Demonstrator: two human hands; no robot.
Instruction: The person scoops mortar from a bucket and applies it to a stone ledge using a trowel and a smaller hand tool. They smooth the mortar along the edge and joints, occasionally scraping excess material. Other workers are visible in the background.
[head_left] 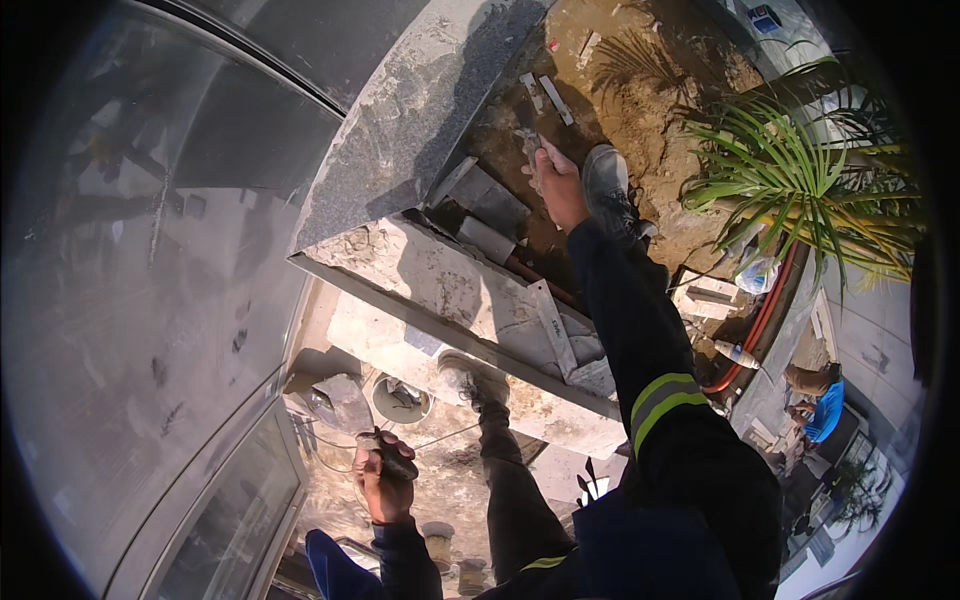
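My left hand [383, 485], low in the picture, is closed round a dark rounded object [398, 462]; its exact kind is unclear. Just beyond it is a grey mortar-smeared flat shape [340, 404], and I cannot tell whether the two are joined. My right hand [562, 188] reaches far forward over the soil bed, fingers closed round a narrow grey piece [528, 148], with pale grey smears on the fingers. Two pale strips [556, 100] lie on the soil beyond it. A grey stone-topped wall [400, 130] runs to its left.
My feet straddle the low wall: one shoe [606, 180] on soil, the other [458, 380] by a bucket [402, 398]. A long pale straightedge [553, 328] leans on the ledge. At right are a palm [790, 160], orange pipes [765, 325] and a person in blue [826, 410].
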